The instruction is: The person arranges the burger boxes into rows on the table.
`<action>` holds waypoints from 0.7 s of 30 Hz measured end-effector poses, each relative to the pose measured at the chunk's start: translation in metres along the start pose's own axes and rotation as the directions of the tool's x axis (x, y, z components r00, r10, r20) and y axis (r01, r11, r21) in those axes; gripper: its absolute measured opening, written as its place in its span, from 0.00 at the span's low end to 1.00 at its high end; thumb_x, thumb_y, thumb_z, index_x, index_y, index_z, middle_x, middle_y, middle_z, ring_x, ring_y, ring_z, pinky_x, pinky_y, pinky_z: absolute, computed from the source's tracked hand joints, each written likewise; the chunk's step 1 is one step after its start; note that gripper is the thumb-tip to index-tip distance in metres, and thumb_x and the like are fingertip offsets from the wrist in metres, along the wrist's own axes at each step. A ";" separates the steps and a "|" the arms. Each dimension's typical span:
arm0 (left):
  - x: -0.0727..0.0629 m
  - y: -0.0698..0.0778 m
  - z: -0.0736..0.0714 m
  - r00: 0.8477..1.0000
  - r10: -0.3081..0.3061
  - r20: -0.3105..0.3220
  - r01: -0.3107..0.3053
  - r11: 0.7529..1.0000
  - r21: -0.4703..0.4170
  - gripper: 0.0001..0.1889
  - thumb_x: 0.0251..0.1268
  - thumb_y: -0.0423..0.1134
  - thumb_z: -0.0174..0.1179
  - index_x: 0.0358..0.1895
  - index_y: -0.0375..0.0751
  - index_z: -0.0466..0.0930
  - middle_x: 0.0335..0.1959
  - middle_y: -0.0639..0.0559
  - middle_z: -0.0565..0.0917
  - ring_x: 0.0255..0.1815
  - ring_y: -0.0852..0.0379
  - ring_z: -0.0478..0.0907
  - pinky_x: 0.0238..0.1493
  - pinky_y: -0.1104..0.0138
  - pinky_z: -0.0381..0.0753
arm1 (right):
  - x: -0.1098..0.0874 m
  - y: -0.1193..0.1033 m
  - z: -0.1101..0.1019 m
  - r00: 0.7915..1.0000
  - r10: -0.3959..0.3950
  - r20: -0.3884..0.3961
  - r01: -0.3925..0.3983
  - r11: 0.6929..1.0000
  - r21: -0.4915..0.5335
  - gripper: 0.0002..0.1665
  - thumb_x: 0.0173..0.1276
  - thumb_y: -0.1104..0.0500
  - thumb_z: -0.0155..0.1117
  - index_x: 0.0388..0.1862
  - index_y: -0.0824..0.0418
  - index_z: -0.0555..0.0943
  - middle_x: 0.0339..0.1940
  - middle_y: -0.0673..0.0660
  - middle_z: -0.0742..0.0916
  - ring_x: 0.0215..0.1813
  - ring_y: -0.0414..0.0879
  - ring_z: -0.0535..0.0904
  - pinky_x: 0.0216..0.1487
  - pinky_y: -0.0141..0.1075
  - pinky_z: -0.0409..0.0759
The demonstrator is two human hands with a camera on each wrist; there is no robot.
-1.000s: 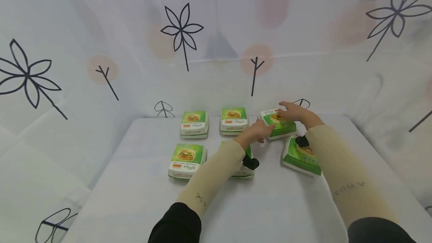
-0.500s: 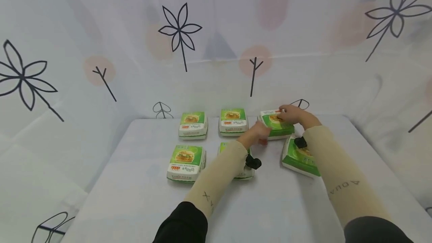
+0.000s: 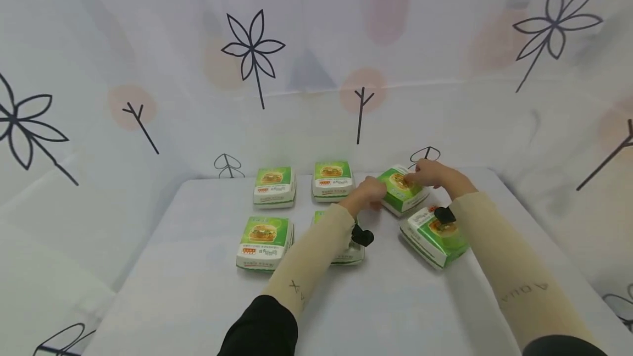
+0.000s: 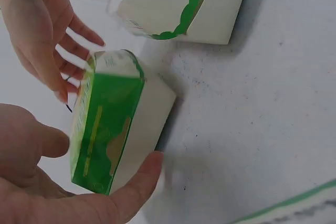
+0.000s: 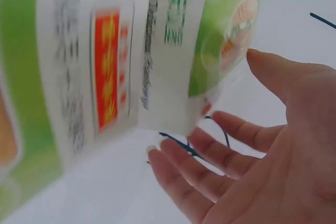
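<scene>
Both hands are at the back-right burger box [image 3: 397, 193], green and white with a burger picture, which sits turned at an angle. My left hand [image 3: 367, 194] holds its left corner; in the left wrist view one finger [image 4: 139, 182] lies along the white side of the box [image 4: 107, 124], with the thumb by its green top. On the opposite side my right hand [image 3: 435, 173] grips the edge, thumb tip [image 5: 262, 66] on the printed top and the other fingers spread behind. A second burger box [image 3: 437, 238] lies just in front, also angled, partly under the right wrist.
Two more burger boxes stand in the back row, one at left [image 3: 274, 187] and one in the middle [image 3: 333, 181]. The front row has a left box [image 3: 264, 243] and a middle box [image 3: 348, 254], largely behind the left forearm. A patterned cloth [image 3: 306, 120] hangs behind the white table [image 3: 198, 301].
The back-right box has turned, with both hands now against it. The front-right box has also turned and shows its white label. The head view has shifted slightly.
</scene>
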State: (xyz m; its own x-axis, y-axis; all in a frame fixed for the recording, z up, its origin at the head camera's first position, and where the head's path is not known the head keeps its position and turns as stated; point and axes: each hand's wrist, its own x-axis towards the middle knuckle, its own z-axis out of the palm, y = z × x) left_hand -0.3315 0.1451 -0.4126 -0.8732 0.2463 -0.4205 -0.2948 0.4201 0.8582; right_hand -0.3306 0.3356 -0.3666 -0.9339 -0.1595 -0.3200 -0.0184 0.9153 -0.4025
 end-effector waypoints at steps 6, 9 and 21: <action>-0.010 -0.003 0.008 0.998 -0.001 0.063 0.000 1.000 0.027 0.33 0.81 0.38 0.49 0.80 0.29 0.47 0.63 0.34 0.72 0.54 0.38 0.80 0.55 0.53 0.85 | -0.003 0.005 0.001 1.000 0.010 0.025 -0.012 0.999 0.049 0.39 0.83 0.50 0.49 0.71 0.84 0.57 0.68 0.85 0.65 0.64 0.75 0.72 0.58 0.59 0.81; -0.010 -0.004 0.011 0.998 0.001 0.055 -0.004 0.998 0.059 0.33 0.82 0.40 0.49 0.81 0.32 0.47 0.61 0.35 0.74 0.50 0.41 0.81 0.53 0.53 0.86 | -0.004 0.005 0.004 0.999 0.021 0.045 -0.025 0.996 0.091 0.29 0.82 0.51 0.50 0.56 0.81 0.68 0.52 0.78 0.75 0.51 0.65 0.77 0.52 0.52 0.84; -0.014 -0.004 -0.003 0.997 0.035 0.072 -0.042 0.994 0.102 0.33 0.85 0.44 0.43 0.82 0.33 0.43 0.75 0.37 0.64 0.58 0.43 0.76 0.54 0.54 0.85 | -0.005 0.010 -0.006 0.998 0.021 0.056 -0.027 0.993 0.112 0.31 0.84 0.50 0.45 0.56 0.83 0.68 0.53 0.79 0.77 0.51 0.67 0.83 0.50 0.52 0.86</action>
State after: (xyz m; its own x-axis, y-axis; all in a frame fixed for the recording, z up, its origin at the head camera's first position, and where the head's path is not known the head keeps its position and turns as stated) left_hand -0.3189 0.1376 -0.4094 -0.8528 0.3233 -0.4101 -0.2164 0.4960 0.8409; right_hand -0.3282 0.3474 -0.3638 -0.9127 -0.1605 -0.3758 0.0472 0.8721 -0.4871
